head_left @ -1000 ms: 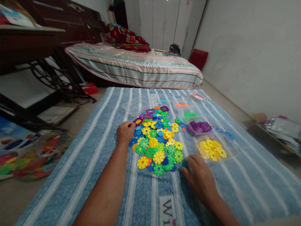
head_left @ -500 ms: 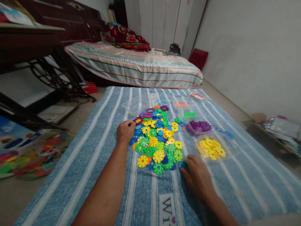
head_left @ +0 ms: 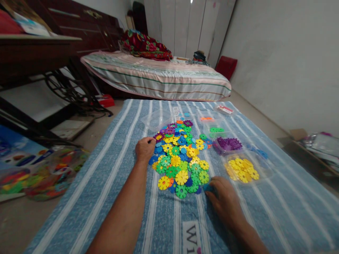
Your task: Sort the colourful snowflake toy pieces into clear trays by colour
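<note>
Resting the left hand [head_left: 145,149] at the left edge of the pile of notched discs [head_left: 175,161], with fingers curled inward beside a purple disc [head_left: 159,137]; cannot tell whether gripping it. Bending the right hand [head_left: 224,197] over a blue disc [head_left: 207,187] just right of the pile's near end; cannot tell if pinched or only touched. Showing a striped cloth [head_left: 92,169] beneath the pile, yellow discs [head_left: 242,169] in a clear tray [head_left: 264,172] to the pile's right, and purple pieces [head_left: 229,143] farther back.

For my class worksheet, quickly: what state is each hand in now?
Left hand: curled; whether it holds anything cannot be told.
Right hand: partly closed, at a blue piece; grip unclear.
</note>
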Tool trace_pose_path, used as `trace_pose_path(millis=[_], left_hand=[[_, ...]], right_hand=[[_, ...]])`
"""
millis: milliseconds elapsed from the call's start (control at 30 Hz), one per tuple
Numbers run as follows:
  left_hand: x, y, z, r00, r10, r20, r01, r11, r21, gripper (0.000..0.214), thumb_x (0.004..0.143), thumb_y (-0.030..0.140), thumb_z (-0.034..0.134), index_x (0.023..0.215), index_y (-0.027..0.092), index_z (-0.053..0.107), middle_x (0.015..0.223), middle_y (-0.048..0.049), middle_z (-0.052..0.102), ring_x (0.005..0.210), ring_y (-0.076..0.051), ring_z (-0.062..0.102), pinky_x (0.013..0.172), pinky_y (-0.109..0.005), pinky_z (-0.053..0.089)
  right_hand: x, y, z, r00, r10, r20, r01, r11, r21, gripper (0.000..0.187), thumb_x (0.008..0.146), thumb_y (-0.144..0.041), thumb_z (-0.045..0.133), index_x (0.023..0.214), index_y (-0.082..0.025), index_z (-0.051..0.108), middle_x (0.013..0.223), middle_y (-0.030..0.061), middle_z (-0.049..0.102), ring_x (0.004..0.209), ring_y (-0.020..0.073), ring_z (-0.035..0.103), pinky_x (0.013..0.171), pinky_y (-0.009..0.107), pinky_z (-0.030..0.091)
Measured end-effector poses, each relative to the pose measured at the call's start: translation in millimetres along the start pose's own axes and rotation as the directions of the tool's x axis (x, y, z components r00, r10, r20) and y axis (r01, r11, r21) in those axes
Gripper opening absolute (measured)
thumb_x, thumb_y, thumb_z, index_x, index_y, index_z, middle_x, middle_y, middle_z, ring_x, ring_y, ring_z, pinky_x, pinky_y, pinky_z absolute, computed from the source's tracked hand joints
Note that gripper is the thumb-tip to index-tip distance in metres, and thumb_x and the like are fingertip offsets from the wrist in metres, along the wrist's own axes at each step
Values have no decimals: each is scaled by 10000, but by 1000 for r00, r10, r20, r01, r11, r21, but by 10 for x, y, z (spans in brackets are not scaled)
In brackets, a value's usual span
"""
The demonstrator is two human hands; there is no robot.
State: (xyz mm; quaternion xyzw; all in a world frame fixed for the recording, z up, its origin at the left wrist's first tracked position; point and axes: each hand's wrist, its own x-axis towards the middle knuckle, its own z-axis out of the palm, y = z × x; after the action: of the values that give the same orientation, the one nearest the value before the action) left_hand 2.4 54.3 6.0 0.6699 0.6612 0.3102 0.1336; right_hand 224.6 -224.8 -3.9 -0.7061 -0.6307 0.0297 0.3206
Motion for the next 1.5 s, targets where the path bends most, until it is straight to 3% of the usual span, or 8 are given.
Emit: trace_pose_path(millis=[300,533,767,933,1033,1167,1333,1500], left_hand=[[-7,-11,-35,999,32,-4,-32,999,-17,299,786,335,514,878,209,769,955,-49,765,898,-212,682,815,-277,501],[-16,-28,-45,999,34,0,-34,999,-15,306,800,335,498,877,206,766,968,-61,762,900,-212,679,839,-285,499],[-17,-44,-45,1000,21,-10,-21,1000,-16,296,802,328,487,837,219,760,937,-51,761,883,-206,670,834,-288,497],[-1,-58,-43,999,26,-19,-27,999,-26,262,796,314,503,801,230,751,931,-46,759,908,-218,666,848,-296,499],[-2,-62,-38,999,23,-28,-23,999,-29,240,789,305,514,776,242,745,918,-37,758,920,-220,663,857,-296,499],[-18,-49,-28,999,23,-22,-23,999,-32,257,795,308,506,807,226,749,929,-50,755,920,-220,664,867,-301,496],[-26,-10,-21,1000,13,-12,-13,1000,-20,279,802,311,493,821,213,754,947,-54,753,932,-218,659,863,-291,488],[-12,12,-20,1000,4,-14,-5,1000,-14,283,799,318,496,832,219,759,948,-47,757,917,-206,662,835,-270,488]], right_hand=[[-6,18,45,999,-38,-25,39,998,58,86,853,-199,524,813,-224,596,952,70,660,885,225,621,750,344,513],[307,-88,-45,992,9,127,-29,987,160,179,900,-265,509,781,-216,634,717,15,661,656,172,629,600,260,463],[1634,-237,-12,981,-143,131,147,989,-18,169,858,-174,573,724,-200,674,684,17,680,648,149,630,638,234,401],[2904,-339,-31,998,-49,-48,37,972,-232,159,859,-183,566,900,-193,719,830,60,722,779,192,637,688,262,395],[3245,-398,-18,988,-4,-157,-39,963,-266,219,886,-229,526,991,-181,712,905,84,724,824,204,631,701,269,396],[2986,-429,111,999,-40,-15,35,968,-247,225,881,-225,498,912,-188,718,828,60,721,763,176,626,664,246,381],[2095,-324,178,980,-118,159,128,990,-54,213,867,-240,507,769,-192,690,685,19,676,627,143,605,591,228,369],[1245,-122,114,991,-133,4,131,982,135,186,880,-269,521,807,-205,678,814,44,709,766,176,657,715,271,479]])
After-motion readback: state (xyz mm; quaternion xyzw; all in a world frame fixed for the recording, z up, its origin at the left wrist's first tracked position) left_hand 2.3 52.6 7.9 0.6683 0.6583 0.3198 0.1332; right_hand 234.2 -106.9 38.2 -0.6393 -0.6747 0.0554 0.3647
